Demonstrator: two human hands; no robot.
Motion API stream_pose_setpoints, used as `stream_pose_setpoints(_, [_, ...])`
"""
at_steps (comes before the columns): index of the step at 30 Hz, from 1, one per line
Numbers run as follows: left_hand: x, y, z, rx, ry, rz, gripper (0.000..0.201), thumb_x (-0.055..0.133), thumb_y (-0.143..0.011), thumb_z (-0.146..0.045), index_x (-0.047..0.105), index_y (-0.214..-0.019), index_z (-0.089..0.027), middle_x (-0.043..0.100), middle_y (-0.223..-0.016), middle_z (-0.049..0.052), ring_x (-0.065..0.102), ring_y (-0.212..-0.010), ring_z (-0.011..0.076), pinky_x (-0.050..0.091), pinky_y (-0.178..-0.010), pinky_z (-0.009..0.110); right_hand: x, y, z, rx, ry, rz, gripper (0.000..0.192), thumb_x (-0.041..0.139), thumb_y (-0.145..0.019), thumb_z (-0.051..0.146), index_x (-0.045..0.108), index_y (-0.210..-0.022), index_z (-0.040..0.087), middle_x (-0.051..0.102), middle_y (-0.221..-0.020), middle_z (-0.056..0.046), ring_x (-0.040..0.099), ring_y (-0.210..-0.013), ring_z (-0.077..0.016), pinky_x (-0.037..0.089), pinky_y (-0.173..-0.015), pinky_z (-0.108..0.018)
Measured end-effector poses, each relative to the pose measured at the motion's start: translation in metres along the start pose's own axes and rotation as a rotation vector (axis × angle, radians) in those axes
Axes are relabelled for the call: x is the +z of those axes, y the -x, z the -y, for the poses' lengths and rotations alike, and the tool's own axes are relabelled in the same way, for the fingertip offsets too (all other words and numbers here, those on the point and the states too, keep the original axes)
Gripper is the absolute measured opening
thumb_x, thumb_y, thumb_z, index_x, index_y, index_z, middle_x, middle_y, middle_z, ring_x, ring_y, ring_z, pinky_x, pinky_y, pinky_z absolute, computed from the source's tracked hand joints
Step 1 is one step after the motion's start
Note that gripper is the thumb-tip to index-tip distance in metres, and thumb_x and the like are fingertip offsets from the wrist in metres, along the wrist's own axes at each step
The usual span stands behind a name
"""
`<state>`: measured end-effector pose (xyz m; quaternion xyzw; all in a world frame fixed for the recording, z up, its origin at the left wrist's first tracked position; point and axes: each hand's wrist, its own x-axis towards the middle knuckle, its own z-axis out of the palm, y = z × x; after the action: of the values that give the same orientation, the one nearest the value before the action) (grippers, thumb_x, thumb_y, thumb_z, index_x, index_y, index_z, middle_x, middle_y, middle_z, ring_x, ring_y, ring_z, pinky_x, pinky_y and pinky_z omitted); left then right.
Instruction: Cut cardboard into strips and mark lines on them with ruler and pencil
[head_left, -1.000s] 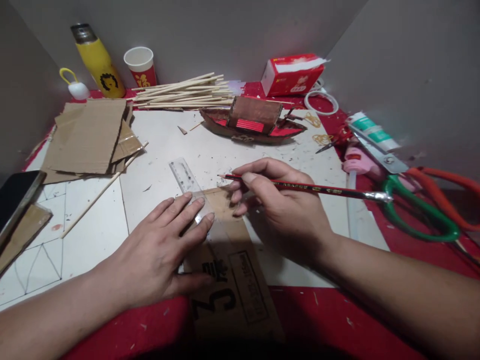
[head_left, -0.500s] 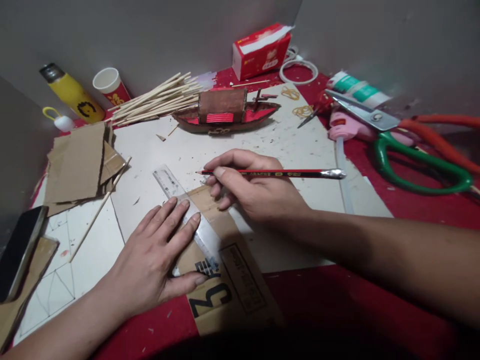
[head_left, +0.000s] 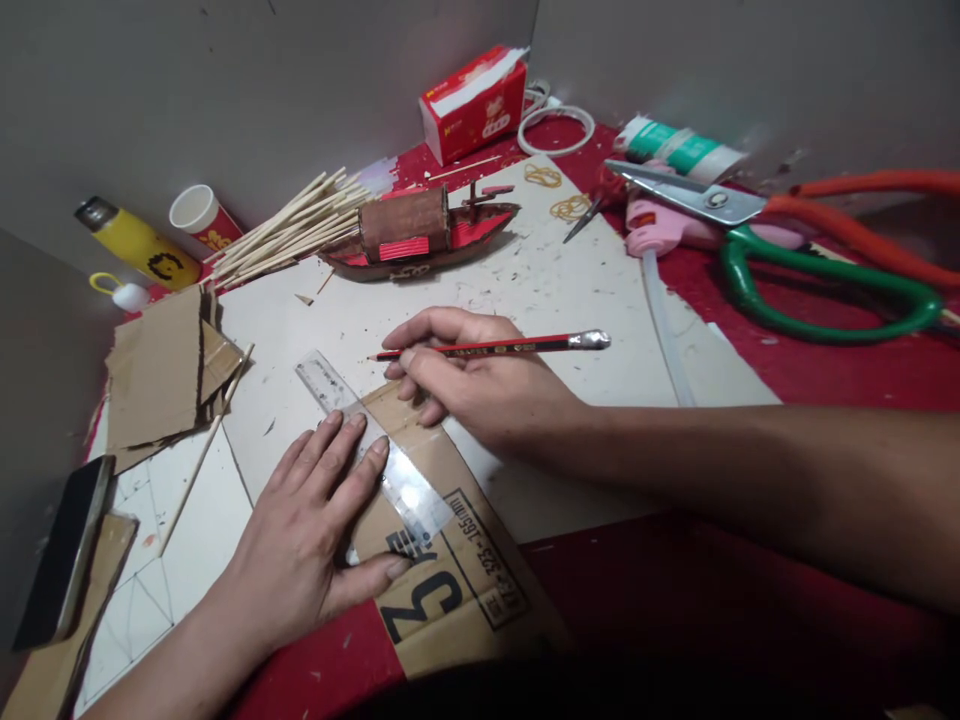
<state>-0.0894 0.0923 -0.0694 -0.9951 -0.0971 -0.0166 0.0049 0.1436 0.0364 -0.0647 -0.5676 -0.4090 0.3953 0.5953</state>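
My left hand (head_left: 315,530) lies flat, fingers spread, pressing a clear plastic ruler (head_left: 330,385) onto a printed piece of brown cardboard (head_left: 450,570). My right hand (head_left: 472,380) holds a red pencil (head_left: 517,346), its tip pointing left just above the cardboard's far end, beside the ruler. Both rest on a white board (head_left: 540,290) over a red cloth.
A small cardboard boat model (head_left: 412,235) and a bundle of wooden sticks (head_left: 285,230) lie behind. Large scissors (head_left: 810,270), a pink glue gun (head_left: 660,225), a tissue box (head_left: 472,100), cardboard scraps (head_left: 157,370), a phone (head_left: 64,545), a yellow bottle (head_left: 135,245) and a paper cup (head_left: 199,215) surround the board.
The view has swung and tilted, so everything slid left and rotated. My hands keep the same pose on the ruler and pencil; more of the cardboard's print shows now.
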Motion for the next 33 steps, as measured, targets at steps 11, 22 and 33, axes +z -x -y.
stream_pose_setpoints(11, [0.0004, 0.0011, -0.0009, -0.011, 0.015, -0.018, 0.085, 0.056, -0.090, -0.062, 0.028, -0.156, -0.016, 0.035, -0.159, 0.022, 0.027, -0.149, 0.0416, 0.037, -0.112, 0.058, 0.0013, 0.0008, 0.0000, -0.004, 0.039, 0.011, 0.010, 0.054, -0.078, 0.014, 0.063, -0.077, 0.018, 0.068, -0.069, 0.000, 0.060, -0.062, -0.0133, 0.046, -0.057, -0.028])
stream_pose_setpoints(22, [-0.0006, 0.0021, -0.0004, 0.010, -0.008, -0.024, 0.084, 0.055, -0.091, -0.060, 0.029, -0.156, -0.013, 0.035, -0.157, 0.024, 0.027, -0.148, 0.0414, 0.039, -0.111, 0.058, 0.0013, -0.0008, -0.0006, -0.018, 0.060, -0.036, 0.010, 0.054, -0.076, 0.014, 0.062, -0.074, 0.019, 0.068, -0.069, 0.000, 0.062, -0.067, -0.0147, 0.047, -0.061, -0.029])
stream_pose_setpoints(33, [-0.0015, 0.0012, -0.0005, -0.008, 0.001, 0.028, 0.089, 0.054, -0.090, -0.065, 0.025, -0.158, -0.015, 0.031, -0.161, 0.023, 0.023, -0.151, 0.0415, 0.033, -0.114, 0.058, 0.0005, -0.0014, -0.0029, -0.019, 0.077, -0.044, 0.009, 0.056, -0.077, 0.015, 0.063, -0.076, 0.020, 0.068, -0.072, -0.001, 0.062, -0.070, -0.0160, 0.048, -0.058, -0.028])
